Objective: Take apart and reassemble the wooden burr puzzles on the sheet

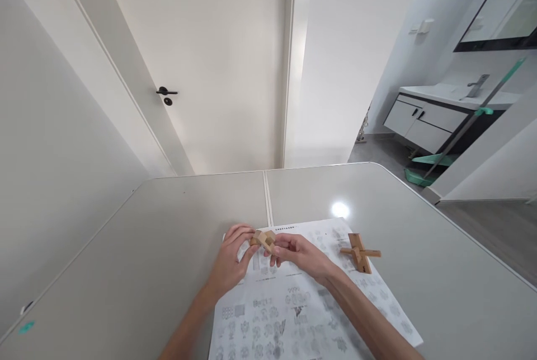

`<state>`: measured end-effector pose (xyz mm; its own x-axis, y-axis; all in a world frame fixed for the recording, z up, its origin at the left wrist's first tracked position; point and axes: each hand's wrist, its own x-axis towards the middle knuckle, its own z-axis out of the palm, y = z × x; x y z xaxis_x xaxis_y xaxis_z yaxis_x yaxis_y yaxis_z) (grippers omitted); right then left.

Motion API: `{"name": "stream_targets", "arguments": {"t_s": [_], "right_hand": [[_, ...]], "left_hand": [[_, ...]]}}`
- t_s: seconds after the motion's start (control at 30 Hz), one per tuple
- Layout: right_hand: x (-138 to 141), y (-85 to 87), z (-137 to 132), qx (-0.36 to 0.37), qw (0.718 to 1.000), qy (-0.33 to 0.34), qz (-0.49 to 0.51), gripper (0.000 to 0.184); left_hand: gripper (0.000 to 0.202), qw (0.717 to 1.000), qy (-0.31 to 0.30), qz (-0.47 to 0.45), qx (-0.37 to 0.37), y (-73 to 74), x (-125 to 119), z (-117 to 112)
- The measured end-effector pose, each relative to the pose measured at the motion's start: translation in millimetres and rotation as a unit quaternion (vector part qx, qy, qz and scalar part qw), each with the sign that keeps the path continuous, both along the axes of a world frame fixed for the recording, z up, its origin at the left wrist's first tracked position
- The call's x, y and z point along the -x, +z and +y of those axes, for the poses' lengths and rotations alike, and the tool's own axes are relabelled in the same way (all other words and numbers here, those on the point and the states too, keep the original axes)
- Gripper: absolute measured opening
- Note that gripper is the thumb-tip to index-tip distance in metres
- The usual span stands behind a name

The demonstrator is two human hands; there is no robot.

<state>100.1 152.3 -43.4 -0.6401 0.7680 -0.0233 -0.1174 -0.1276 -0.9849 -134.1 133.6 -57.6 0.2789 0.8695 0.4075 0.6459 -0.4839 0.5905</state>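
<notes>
Between both hands, just above a printed sheet (268,293), is a small light-brown wooden block puzzle (265,239). My left hand (235,256) grips its left side, thumb in front and fingers behind. From the right, my right hand (300,253) pinches the other side with thumb and fingers, some fingertips showing below. The puzzle's underside and parts of its sides are hidden by the fingers. Right of my right hand, a second wooden puzzle (359,253) of crossed flat pieces rests on the sheet's right part, touched by neither hand.
The sheet carries rows of small grey diagrams and lies on a grey table (168,248) with a seam down its middle. A white door (218,69) stands beyond the far edge. To the right are a sink cabinet (428,119) and a green dustpan (419,177).
</notes>
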Motion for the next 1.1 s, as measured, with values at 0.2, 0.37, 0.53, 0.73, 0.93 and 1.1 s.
{"name": "stream_targets", "arguments": {"t_s": [0.2,0.37,0.53,0.73,0.93,1.1], "right_hand": [[39,7.8,-25,-0.057,0.998,0.022,-0.022,0.027],[46,-1.5,-23,-0.144,0.971,-0.149,-0.124,0.022],[47,-30.1,-3,-0.270,0.838,-0.252,-0.403,0.012],[77,-38.9,4,-0.312,0.795,-0.246,-0.459,0.010],[61,-29.7,-7,-0.347,0.808,-0.203,-0.431,0.011],[-3,-26.2,-52,-0.333,0.858,-0.215,-0.327,0.021]], "left_hand": [[0.016,0.995,0.077,0.039,-0.052,1.2,12,-5],[0.015,0.968,0.208,0.111,-0.088,0.1,24,-11],[0.018,0.938,0.274,0.184,-0.104,-10.9,28,-19],[0.023,0.930,0.267,0.235,-0.090,-20.3,13,-17],[0.021,0.950,0.221,0.217,-0.044,-20.3,25,-24],[0.020,0.960,0.210,0.182,-0.028,-29.7,34,-33]]}}
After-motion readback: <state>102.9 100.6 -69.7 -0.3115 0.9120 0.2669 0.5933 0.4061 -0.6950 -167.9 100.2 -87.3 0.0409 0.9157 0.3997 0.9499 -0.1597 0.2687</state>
